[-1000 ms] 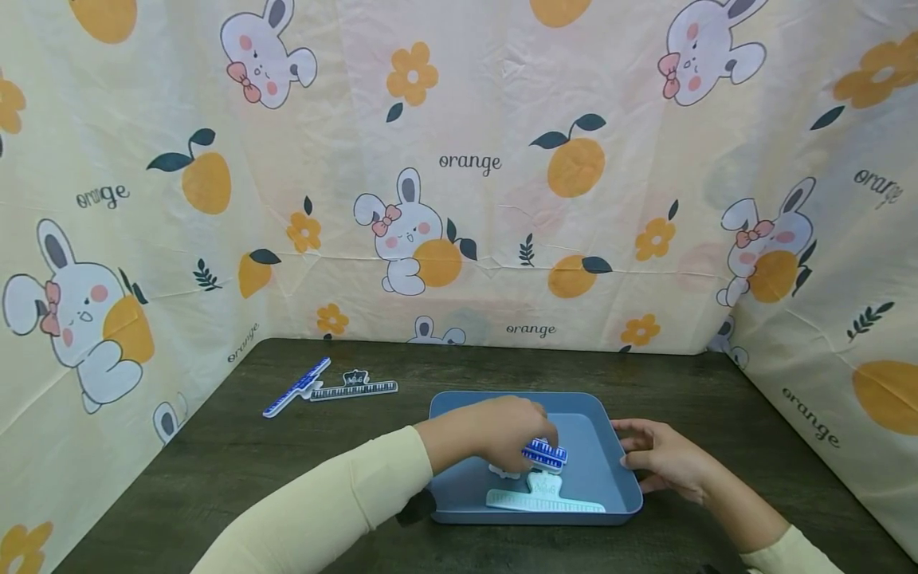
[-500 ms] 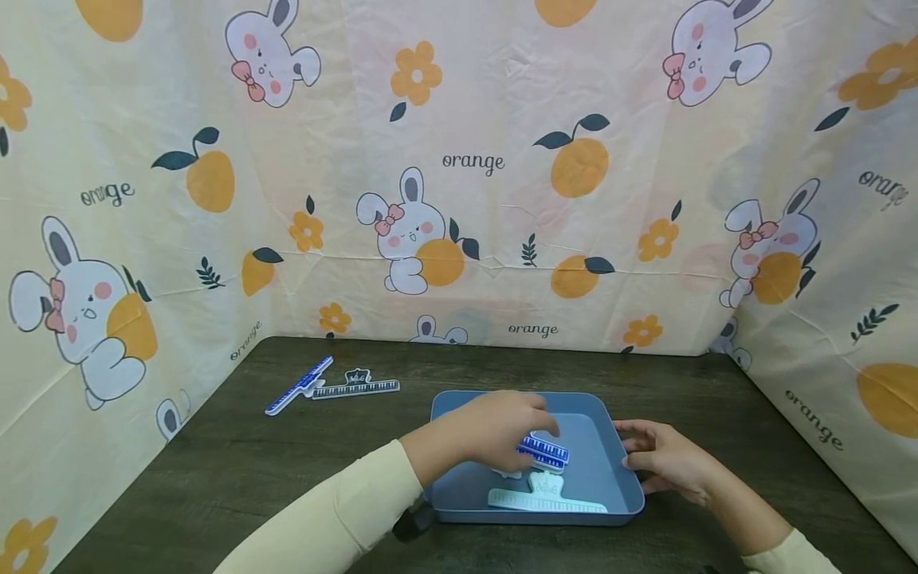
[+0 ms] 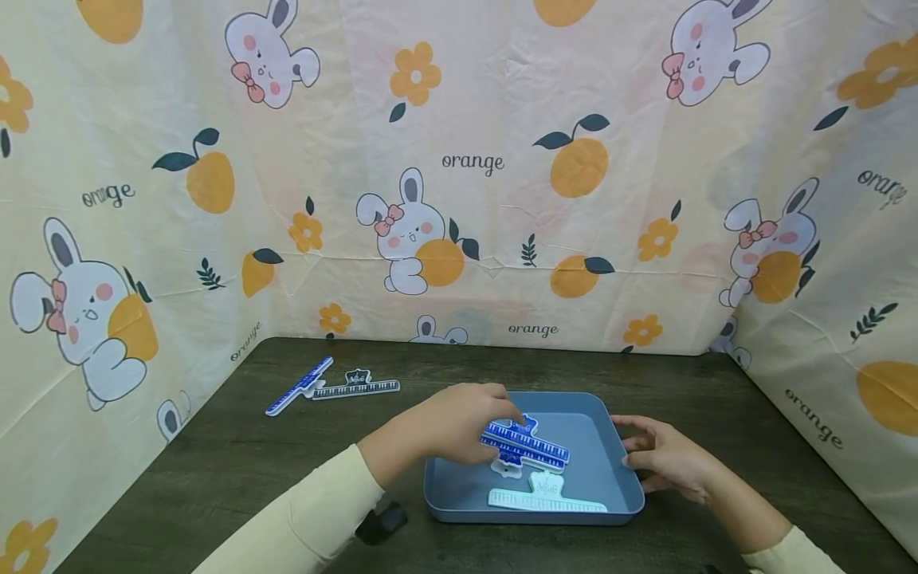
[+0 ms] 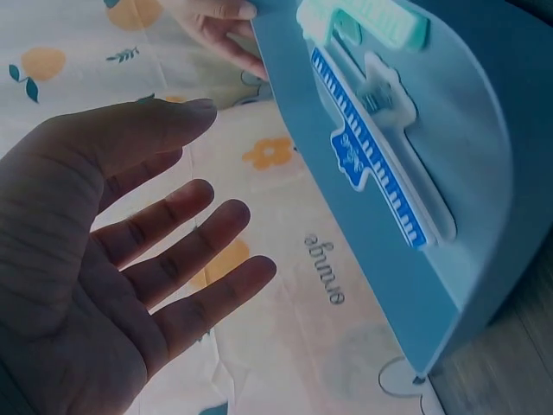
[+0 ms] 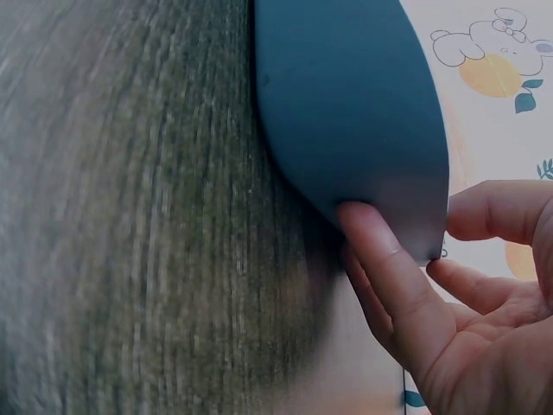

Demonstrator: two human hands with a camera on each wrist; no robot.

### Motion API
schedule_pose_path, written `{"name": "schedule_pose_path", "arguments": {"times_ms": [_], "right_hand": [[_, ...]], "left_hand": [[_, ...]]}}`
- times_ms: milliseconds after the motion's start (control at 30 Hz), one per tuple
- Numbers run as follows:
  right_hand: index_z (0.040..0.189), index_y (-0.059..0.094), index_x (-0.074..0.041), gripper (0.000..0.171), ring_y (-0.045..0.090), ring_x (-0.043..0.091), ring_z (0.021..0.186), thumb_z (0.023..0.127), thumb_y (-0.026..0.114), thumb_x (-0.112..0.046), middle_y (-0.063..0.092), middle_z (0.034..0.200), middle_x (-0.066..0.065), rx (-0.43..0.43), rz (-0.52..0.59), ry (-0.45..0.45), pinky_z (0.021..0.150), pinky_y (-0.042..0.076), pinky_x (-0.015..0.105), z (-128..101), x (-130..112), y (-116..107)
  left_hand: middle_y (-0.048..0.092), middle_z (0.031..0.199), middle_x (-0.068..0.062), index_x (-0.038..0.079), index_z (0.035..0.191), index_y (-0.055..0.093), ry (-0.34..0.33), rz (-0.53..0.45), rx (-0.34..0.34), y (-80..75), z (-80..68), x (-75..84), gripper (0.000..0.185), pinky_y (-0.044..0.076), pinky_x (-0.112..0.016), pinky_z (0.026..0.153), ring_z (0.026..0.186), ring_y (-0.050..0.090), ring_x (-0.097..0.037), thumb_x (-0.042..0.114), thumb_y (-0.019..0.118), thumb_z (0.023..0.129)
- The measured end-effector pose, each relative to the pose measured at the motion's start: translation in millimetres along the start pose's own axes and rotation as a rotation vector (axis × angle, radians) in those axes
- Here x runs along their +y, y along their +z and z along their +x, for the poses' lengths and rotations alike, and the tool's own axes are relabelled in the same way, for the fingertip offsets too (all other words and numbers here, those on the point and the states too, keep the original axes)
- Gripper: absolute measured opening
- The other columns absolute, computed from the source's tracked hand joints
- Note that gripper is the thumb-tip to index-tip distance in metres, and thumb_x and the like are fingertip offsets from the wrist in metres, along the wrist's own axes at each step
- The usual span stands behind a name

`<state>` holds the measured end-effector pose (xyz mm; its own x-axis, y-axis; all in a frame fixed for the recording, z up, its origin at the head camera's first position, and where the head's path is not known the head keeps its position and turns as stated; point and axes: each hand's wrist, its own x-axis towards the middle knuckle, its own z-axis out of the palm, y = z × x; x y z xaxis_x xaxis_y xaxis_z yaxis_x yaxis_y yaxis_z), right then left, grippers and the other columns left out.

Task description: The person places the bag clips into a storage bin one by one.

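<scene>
So the left hand [image 3: 452, 422] is sitting over the left edge of the blue tray [image 3: 617, 478], lower middle of the head view, w/ its fingertips right at the end of the dark blue clip [image 3: 523, 445]. In the left wrist view [image 4: 130, 268] the fingers are spread straight and the palm's bare, nothing in the grip; can't tell from the head view if a fingertip actually touches the clip or just hovers at it. The clip itself lies inside the tray, roughly the middle, angled a bit, white piano-key pattern along it; in the wrist cam it's flat on the tray floor [image 4: 380, 164]. Just below it, nearer the front wall of the tray, there's a mint green clip [image 3: 545, 496], also lying flat. Right hand [image 3: 663, 458] is on the right side of the tray, fingers lightly curled against the outer wall; right wrist cam [image 5: 432, 277] shows thumb and fingers touching the tray's corner [image 5: 346, 104], more a steadying touch than a firm hold. Further back, center left of the frame, two more clips on the dark wood bench [image 3: 717, 391]: a blue one [image 3: 297, 387] and a black one [image 3: 355, 387], ends touching, well apart from the tray. Bunny and orange print cloth [image 3: 466, 159] all round the back and sides.
</scene>
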<state>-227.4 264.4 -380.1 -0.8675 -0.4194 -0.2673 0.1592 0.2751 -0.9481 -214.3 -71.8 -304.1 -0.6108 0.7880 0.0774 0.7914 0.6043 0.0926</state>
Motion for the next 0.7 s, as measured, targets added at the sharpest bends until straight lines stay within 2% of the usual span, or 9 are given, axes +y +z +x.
{"name": "schedule_pose_path", "arguments": {"times_ms": [500, 600, 700], "right_hand": [[0.148, 0.018, 0.01, 0.074, 0.064, 0.03, 0.093, 0.087, 0.059, 0.006, 0.061, 0.115, 0.021, 0.025, -0.013, 0.017, 0.072, 0.055, 0.053, 1.0, 0.1, 0.1], [0.148, 0.017, 0.01, 0.074, 0.065, 0.03, 0.093, 0.087, 0.059, 0.006, 0.061, 0.115, 0.021, 0.022, -0.01, 0.015, 0.072, 0.055, 0.053, 1.0, 0.5, -0.1], [0.148, 0.017, 0.011, 0.074, 0.065, 0.03, 0.093, 0.087, 0.059, 0.006, 0.061, 0.115, 0.021, 0.021, -0.009, 0.015, 0.072, 0.055, 0.053, 1.2, 0.7, -0.3]], "left_hand": [[0.063, 0.113, 0.001, 0.017, 0.119, 0.068, -0.046, -0.022, 0.115, -3.7, -34.8, -23.8, 0.04, 0.052, -0.032, 0.085, 0.101, 0.062, -0.014, 0.023, 0.078, 0.082], [0.063, 0.112, 0.001, 0.017, 0.119, 0.069, -0.072, -0.019, 0.121, -4.4, -40.7, -28.0, 0.04, 0.052, -0.032, 0.084, 0.099, 0.062, -0.014, 0.024, 0.078, 0.081], [0.062, 0.112, 0.001, 0.016, 0.118, 0.069, -0.096, -0.019, 0.127, -5.6, -47.1, -32.3, 0.041, 0.053, -0.031, 0.079, 0.089, 0.061, -0.011, 0.024, 0.079, 0.08]]}}
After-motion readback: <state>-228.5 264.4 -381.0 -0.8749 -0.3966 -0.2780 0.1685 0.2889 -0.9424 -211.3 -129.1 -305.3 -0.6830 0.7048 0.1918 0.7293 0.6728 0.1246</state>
